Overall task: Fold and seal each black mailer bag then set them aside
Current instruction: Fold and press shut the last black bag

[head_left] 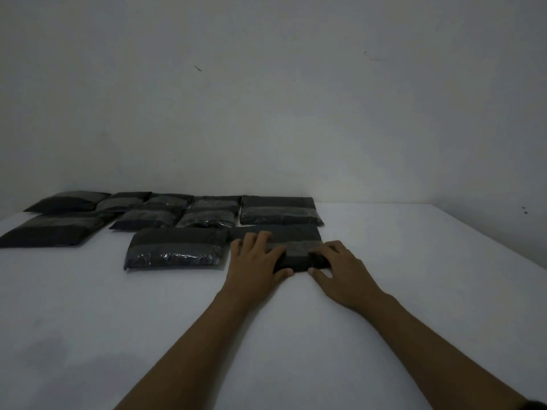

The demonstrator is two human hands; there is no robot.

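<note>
A black mailer bag (pixel 296 250) lies flat on the white table (pixel 296 335), just right of centre. My left hand (pixel 256 260) rests on its left part with fingers spread over the top and the thumb at the near edge. My right hand (pixel 340 270) lies on its right part, fingers bent over the folded flap and thumb along the near edge. Both hands cover much of the bag's front. Another folded black bag (pixel 174 248) lies directly to its left, and one more (pixel 279 210) sits just behind it.
Several more folded black mailer bags lie in rows at the back left of the table, the farthest-left ones (pixel 53 230) near the table's left edge. A plain white wall (pixel 266 99) stands right behind them. The table's right edge (pixel 488 232) runs diagonally.
</note>
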